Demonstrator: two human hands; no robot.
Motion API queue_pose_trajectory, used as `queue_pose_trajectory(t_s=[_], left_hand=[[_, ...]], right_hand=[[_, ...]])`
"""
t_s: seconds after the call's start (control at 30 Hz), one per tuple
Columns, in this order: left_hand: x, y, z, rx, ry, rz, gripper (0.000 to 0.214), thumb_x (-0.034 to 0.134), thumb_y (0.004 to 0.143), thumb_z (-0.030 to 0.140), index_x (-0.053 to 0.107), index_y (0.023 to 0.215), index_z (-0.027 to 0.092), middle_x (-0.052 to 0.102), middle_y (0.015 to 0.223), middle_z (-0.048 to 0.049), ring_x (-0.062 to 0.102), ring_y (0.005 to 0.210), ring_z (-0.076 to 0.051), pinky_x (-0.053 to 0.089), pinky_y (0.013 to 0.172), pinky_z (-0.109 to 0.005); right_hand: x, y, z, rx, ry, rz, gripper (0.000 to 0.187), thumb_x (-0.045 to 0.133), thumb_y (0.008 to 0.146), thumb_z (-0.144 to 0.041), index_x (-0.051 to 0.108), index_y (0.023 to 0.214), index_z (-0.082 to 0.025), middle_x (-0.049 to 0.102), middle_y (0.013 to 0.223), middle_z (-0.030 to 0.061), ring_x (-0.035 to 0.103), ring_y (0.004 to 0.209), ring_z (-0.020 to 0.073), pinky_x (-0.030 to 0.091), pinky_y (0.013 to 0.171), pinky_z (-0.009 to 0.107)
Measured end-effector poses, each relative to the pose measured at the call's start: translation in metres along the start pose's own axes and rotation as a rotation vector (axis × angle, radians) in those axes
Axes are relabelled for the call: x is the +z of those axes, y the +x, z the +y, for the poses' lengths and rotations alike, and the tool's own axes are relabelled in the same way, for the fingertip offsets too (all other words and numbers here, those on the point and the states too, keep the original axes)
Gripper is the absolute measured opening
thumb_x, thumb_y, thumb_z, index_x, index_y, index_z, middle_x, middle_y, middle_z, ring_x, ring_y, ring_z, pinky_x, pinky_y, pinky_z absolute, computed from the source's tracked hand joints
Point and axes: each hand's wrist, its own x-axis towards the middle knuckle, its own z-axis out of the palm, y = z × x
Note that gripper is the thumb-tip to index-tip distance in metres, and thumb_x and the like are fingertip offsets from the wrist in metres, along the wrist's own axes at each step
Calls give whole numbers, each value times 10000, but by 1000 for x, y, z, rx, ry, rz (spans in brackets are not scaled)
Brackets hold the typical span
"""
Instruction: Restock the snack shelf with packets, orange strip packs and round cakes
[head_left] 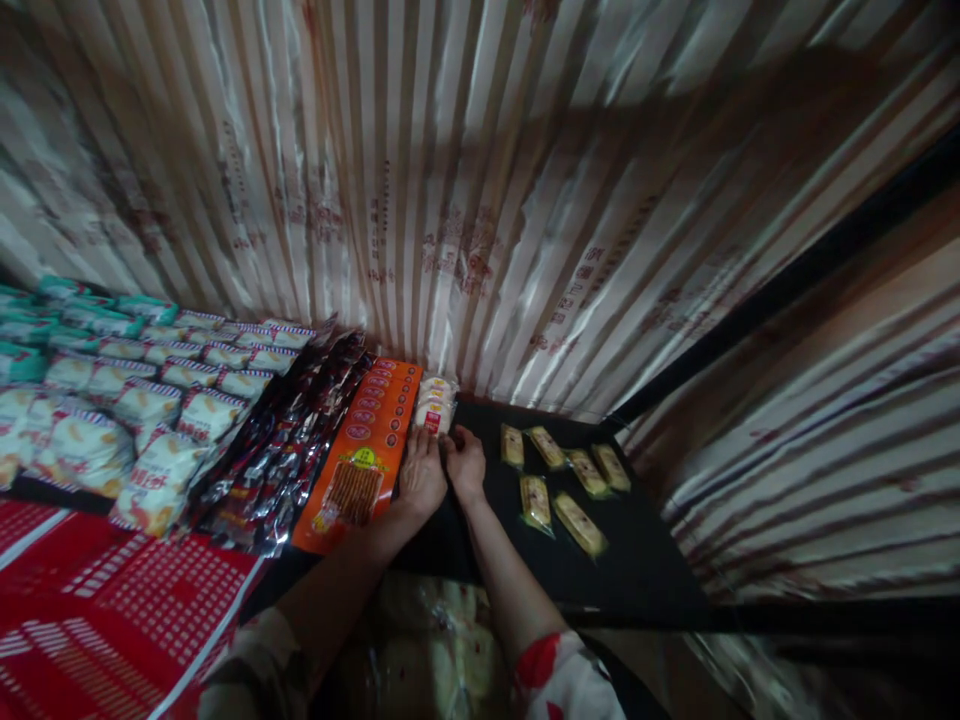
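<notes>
A small white snack packet with a red label lies at the back of the black shelf, with other white packets behind it. My left hand rests over its near end, fingers stretched out together. At the packet's right edge, my right hand has its fingers curled inward, the tips pinching that edge; part of the grip is hidden. Just left of my left hand is a flat orange snack pack showing brown sticks. Several clear-wrapped yellowish cakes lie loose to the right of my right hand.
Dark shiny packets and rows of white snack bags fill the left, with green-white bags behind. A red basket stands front left. Below the shelf edge sits a clear bag of pale items. A black post slants at right.
</notes>
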Motion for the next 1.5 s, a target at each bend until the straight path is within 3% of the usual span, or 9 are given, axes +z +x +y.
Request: queue_pose_trajectory(t_s=[0.2,0.47,0.57,0.73,0.83,0.93,1.1,1.27,1.5], left_hand=[[-9,-37,6,75,-29,-21,374,313,862,122,520,1159,31,543,1213,-175,429,1184,-244,389,989,-390],[-23,-95,8,157,-67,-86,346,371,847,135,530,1146,65,576,1156,-134,476,1091,-216,404,966,-333],[-22,-118,6,208,-83,-60,341,402,841,158,534,1147,88,585,1145,-119,497,1057,-218,417,954,-349],[-13,-163,1,272,-111,55,344,379,857,191,536,1144,87,593,1131,-139,513,1062,-218,425,953,-378],[-5,-195,-5,323,-53,17,367,366,845,164,513,1176,106,562,1195,-131,470,1155,-222,373,1005,-422],[7,-228,-15,289,32,-39,417,405,824,186,465,1232,127,495,1291,-124,399,1240,-229,374,1007,-421],[32,-273,-34,218,244,-12,417,369,811,105,476,1214,114,475,1310,-164,371,1268,-277,391,975,-461],[44,-291,-42,233,297,-99,493,366,779,68,436,1262,141,457,1330,-164,374,1267,-283,371,983,-502],[48,-282,-38,143,267,-193,492,350,778,39,462,1246,136,505,1287,-151,433,1226,-256,385,989,-472]], right_hand=[[-17,-49,-1,-41,32,-27,343,428,770,-254,641,1006,-127,639,1002,105,591,874,171,444,805,273],[-34,-111,2,-93,99,-24,334,383,774,-217,663,942,-146,652,937,84,597,844,163,446,808,274],[-38,-134,8,-125,132,-23,330,377,778,-213,664,927,-150,649,919,86,596,827,161,454,795,276],[-44,-177,21,-221,186,-26,325,378,767,-167,664,921,-160,641,932,91,579,885,168,444,849,304],[-47,-204,30,-238,178,-39,339,373,757,-153,668,921,-180,647,929,81,574,895,174,434,868,329],[-48,-228,40,-182,140,-72,336,372,751,-165,671,904,-169,655,912,86,583,887,179,435,874,328],[-49,-255,59,-46,-10,-129,365,385,739,-210,662,967,-147,651,1019,121,570,1004,227,416,928,359],[-46,-271,73,27,-101,-214,401,374,752,-239,652,1026,-146,643,1066,131,571,1040,253,414,938,368],[-39,-273,78,88,-58,-269,467,349,765,-304,620,1081,-92,628,1109,160,575,1058,250,414,950,348]])
